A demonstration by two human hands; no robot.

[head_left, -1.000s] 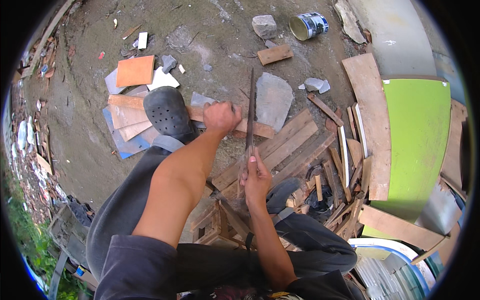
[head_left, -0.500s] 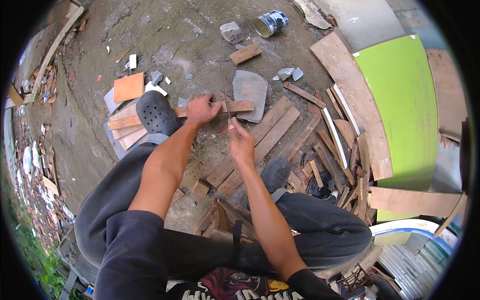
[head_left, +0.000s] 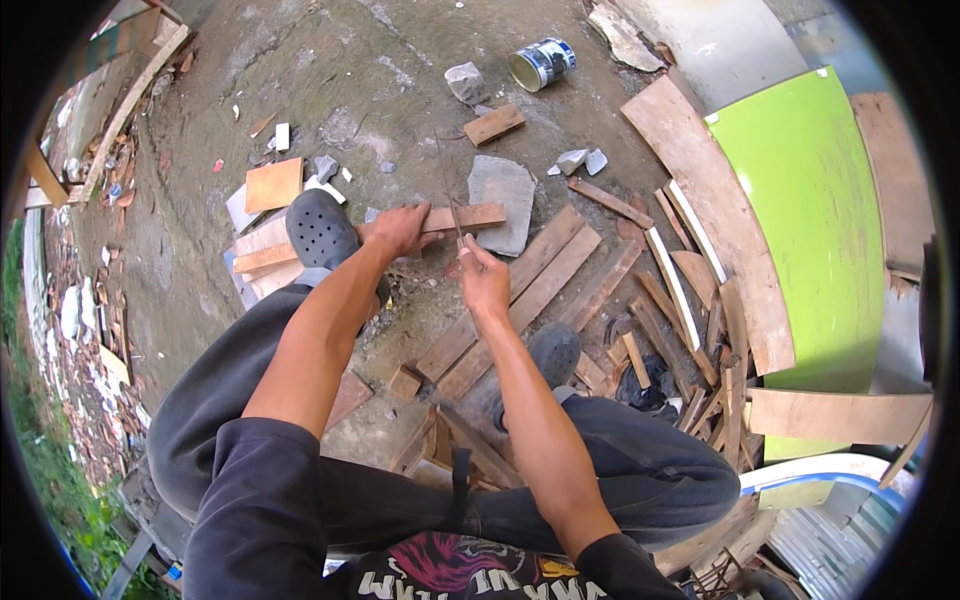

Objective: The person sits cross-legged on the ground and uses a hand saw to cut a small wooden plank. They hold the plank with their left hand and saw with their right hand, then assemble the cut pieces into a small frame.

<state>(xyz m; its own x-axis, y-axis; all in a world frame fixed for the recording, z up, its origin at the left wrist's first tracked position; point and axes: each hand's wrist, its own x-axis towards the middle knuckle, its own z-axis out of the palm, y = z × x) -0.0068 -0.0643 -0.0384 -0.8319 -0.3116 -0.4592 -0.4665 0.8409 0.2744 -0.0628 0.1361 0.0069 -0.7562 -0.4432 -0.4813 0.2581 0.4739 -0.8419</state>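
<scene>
My left hand is closed over a narrow wooden strip, pressing it down. One end of the strip rests on a flat grey stone slab; my left foot in a dark clog stands over its other part. In my right hand, closed, is a thin saw, seen nearly edge-on. Its blade points away from me and crosses the strip just right of my left hand. My fist hides the saw's handle.
Two long planks lie right of my right hand. Wood offcuts pile up beside a green panel. An orange tile lies near my left foot. Farther off are a wood block, a grey stone and a tipped can.
The view has shifted slightly. Both hands keep their holds, with the saw still across the strip; the left hand looks a little flatter on the wood.
</scene>
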